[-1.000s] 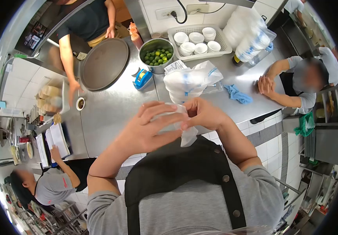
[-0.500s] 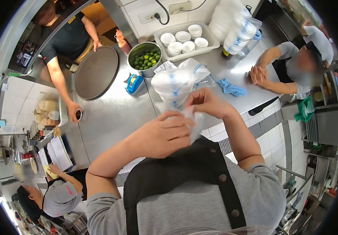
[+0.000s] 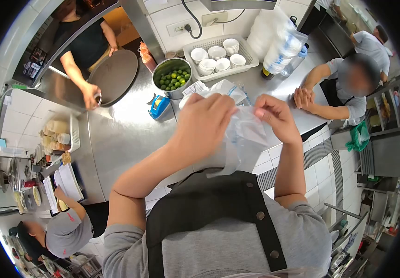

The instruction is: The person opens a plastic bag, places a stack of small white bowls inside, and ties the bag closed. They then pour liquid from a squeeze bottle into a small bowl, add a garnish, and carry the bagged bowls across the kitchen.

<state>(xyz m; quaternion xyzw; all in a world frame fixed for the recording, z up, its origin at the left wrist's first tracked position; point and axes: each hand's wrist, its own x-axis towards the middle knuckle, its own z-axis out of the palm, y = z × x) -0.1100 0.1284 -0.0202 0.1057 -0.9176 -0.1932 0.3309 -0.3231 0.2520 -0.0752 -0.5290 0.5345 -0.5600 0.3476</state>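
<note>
A clear plastic bag (image 3: 245, 134) hangs between my two hands, its top edge stretched level and its body drooping in front of my apron. My left hand (image 3: 204, 121) pinches the bag's upper left side, fingers bent and slightly blurred. At the upper right corner, my right hand (image 3: 276, 116) closes thumb and fingers on the plastic. Behind my hands on the steel counter (image 3: 130, 143) lies a white plastic packet (image 3: 223, 88), partly covered by my left hand.
A pot of green limes (image 3: 172, 79), a blue tape dispenser (image 3: 159, 107) and a basket of white bowls (image 3: 251, 59) stand at the back. One person holds a small cup beside a round tray (image 3: 112, 76); another rests clasped hands (image 3: 304, 97) on the counter's right.
My hands have risen and spread, and the bag between them is now opened out wider. The person at the upper left has moved the small cup up toward the round tray.
</note>
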